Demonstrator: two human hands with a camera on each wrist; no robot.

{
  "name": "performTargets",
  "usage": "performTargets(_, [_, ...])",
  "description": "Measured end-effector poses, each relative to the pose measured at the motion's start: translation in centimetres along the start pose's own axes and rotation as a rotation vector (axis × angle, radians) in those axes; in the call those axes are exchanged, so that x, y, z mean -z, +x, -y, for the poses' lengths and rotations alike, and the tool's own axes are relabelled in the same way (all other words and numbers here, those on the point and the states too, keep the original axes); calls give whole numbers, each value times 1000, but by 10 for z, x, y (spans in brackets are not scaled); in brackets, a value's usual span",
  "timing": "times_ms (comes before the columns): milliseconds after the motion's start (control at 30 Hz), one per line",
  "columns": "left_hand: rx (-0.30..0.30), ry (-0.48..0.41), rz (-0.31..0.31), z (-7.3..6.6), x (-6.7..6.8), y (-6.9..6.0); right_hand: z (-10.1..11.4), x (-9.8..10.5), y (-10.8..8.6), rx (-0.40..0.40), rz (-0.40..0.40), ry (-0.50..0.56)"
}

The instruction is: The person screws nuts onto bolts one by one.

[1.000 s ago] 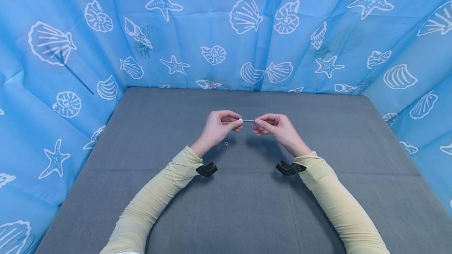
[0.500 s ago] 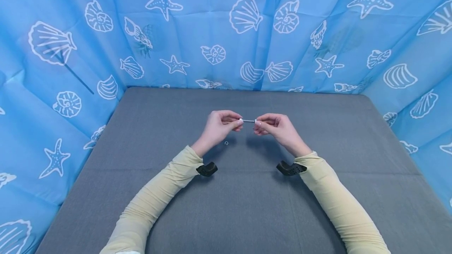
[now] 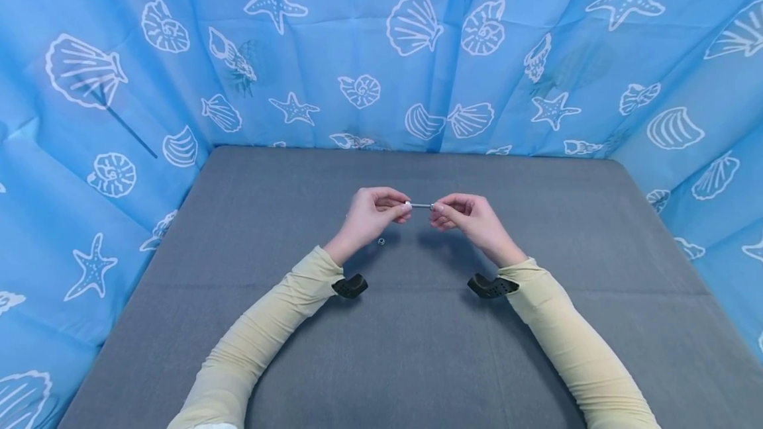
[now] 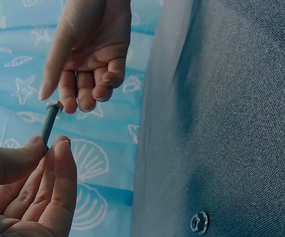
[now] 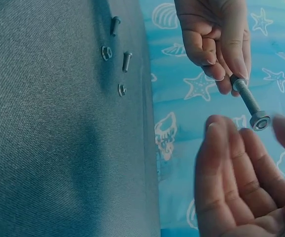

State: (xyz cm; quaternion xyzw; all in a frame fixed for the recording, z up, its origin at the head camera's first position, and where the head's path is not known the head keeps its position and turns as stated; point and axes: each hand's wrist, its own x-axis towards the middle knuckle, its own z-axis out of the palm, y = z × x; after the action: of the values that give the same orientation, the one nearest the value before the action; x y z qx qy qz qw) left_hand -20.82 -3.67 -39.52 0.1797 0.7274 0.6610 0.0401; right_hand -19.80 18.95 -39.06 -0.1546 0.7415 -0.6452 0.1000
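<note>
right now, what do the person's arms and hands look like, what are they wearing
Both hands, left hand and right hand, are bare, with no gloves or rings showing. The left sleeve and right sleeve are pale yellow, wrinkled and reach the wrists. A curved black piece sticks out at the left cuff and another at the right.

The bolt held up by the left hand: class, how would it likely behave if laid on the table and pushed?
The bolt is probably stiff: it looks straight and metallic, with the left hand pinching one end. Its round, threaded length suggests it could roll, though the wider nut at the other end may make it wobble.
</note>
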Motion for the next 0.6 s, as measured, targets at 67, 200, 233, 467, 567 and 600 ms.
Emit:
performTargets(67, [-12, -2, 0, 0, 0, 0, 0, 0, 0, -8, 5, 7])
performTargets(200, [-13, 3, 4, -6, 1, -1, -1, 1, 1, 21, 25, 51])
performTargets(233, [-12, 3, 4, -6, 1, -1, -1, 1, 1, 32, 28, 58])
performTargets(467, [-12, -4, -2, -2, 2, 2, -1, 1, 4, 0, 11, 19])
performTargets(567, [-8, -7, -9, -2, 2, 2, -1, 1, 4, -23, 13, 4])
performTargets(600, [-4, -4, -10, -2, 2, 2, -1, 1, 4, -18, 17, 12])
